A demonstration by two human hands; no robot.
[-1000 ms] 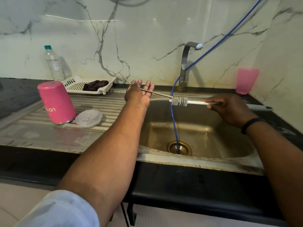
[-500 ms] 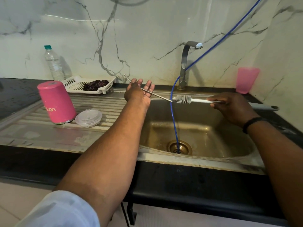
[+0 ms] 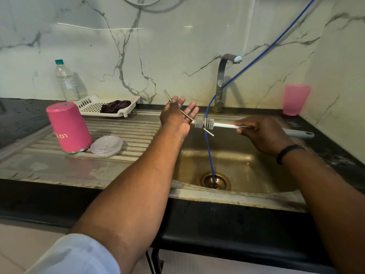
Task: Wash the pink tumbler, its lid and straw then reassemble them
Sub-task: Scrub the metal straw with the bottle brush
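Observation:
The pink tumbler (image 3: 69, 127) stands upside down on the steel drainboard (image 3: 128, 135), with its clear lid (image 3: 106, 146) lying beside it on the right. My left hand (image 3: 177, 113) is held palm up over the sink's left edge, fingers straight. The thin metal straw (image 3: 209, 132) lies slanted across that palm. My right hand (image 3: 256, 131) grips the white handle of a bottle brush (image 3: 204, 123). The brush bristles sit against the straw just right of my left palm.
A blue hose (image 3: 209, 155) hangs down into the drain (image 3: 215, 180) of the sink basin (image 3: 256, 175). Behind stands the faucet (image 3: 223, 82). A water bottle (image 3: 66, 80) and a white tray (image 3: 88, 103) with a dark cloth sit at back left, a pink cup (image 3: 295, 99) at back right.
My right hand has pushed the brush leftward, so the bristles now cover the straw beside my left palm. The straw's lower end now pokes out below the brush.

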